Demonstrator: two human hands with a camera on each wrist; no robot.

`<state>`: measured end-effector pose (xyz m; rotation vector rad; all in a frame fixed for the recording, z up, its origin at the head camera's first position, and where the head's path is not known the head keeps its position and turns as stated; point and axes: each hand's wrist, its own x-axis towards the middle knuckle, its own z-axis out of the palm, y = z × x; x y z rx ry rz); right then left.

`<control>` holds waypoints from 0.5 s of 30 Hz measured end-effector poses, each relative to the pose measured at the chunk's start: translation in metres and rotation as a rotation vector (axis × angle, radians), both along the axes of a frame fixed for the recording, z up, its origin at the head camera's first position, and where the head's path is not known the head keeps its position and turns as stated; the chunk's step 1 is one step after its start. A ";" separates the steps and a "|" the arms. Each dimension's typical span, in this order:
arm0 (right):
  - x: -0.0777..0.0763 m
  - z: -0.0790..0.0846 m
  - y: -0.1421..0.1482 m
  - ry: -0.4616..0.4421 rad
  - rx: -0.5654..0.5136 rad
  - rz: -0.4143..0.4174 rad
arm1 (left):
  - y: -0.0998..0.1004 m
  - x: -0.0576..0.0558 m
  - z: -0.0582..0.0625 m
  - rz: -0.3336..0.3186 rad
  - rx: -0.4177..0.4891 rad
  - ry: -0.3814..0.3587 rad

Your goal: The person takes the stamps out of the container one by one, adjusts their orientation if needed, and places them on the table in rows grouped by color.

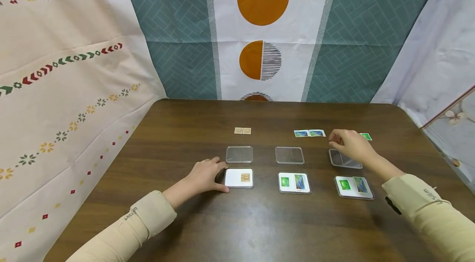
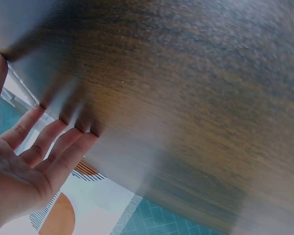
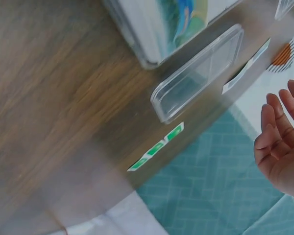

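My left hand rests at the left edge of a clear case with a white insert, thumb at the near corner and fingers at the far one. Inside it, a tan stamp sits at the right. In the left wrist view, the fingertips touch down on the wood. Over the rightmost clear lid hovers my right hand, fingers loosely bent, nothing between them. Green stamps lie beyond that lid, partly hidden by this hand in the head view. Left of it are blue-green stamps.
Two more white-backed cases, each with a green and a blue-green stamp, continue the front row. Clear lids lie behind. Two tan stamps are at the back. Patterned cloths hang around the brown table.
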<state>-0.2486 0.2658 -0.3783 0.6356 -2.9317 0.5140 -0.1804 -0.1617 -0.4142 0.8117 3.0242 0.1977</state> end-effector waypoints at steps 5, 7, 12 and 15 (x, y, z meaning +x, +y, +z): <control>0.005 -0.002 -0.011 0.006 -0.009 0.017 | 0.000 -0.001 0.000 -0.001 -0.004 -0.006; 0.006 -0.003 -0.016 0.005 -0.013 0.030 | 0.000 -0.001 0.000 0.000 -0.006 -0.009; 0.010 -0.005 -0.027 0.004 -0.042 0.060 | 0.000 -0.001 -0.001 0.002 -0.005 -0.011; 0.013 -0.007 -0.035 0.003 -0.060 0.075 | 0.000 -0.001 0.000 0.005 -0.003 -0.017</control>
